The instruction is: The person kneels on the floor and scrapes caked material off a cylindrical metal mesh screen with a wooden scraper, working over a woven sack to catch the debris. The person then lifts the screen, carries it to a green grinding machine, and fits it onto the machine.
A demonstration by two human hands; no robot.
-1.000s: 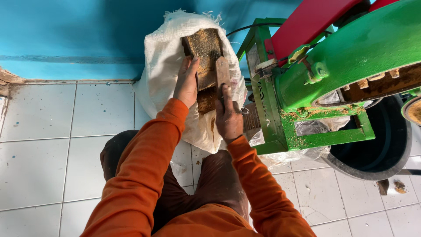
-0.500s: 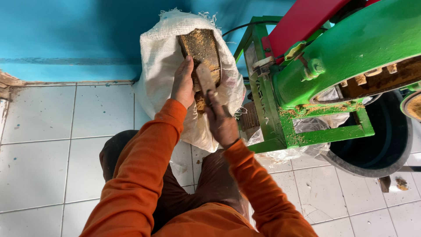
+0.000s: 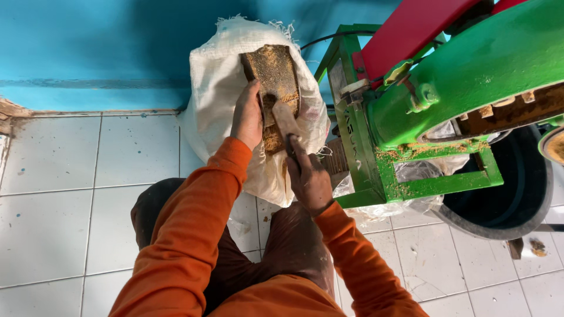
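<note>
My left hand (image 3: pixel 247 115) grips the left edge of a rectangular metal mesh screen (image 3: pixel 276 76) caked with brown sawdust-like crumbs. The screen stands tilted over the open mouth of a white woven sack (image 3: pixel 217 100). In my right hand (image 3: pixel 308 176) is a flat wooden scraper (image 3: pixel 285 119), its end pressed against the lower part of the screen. Orange sleeves cover both my arms, and the sack leans against my knees.
A green metal machine (image 3: pixel 458 88) with a red cover (image 3: pixel 411 29) stands right of the sack, crumbs on its frame. Under it sit a black round tub (image 3: pixel 517 199) and a clear plastic bag (image 3: pixel 411 176). White floor tiles (image 3: pixel 64 199) meet a blue wall (image 3: pixel 88 47).
My right hand has slid the scraper up along the screen, from beside the sack's side to the screen's lower middle. The left hand keeps its hold.
</note>
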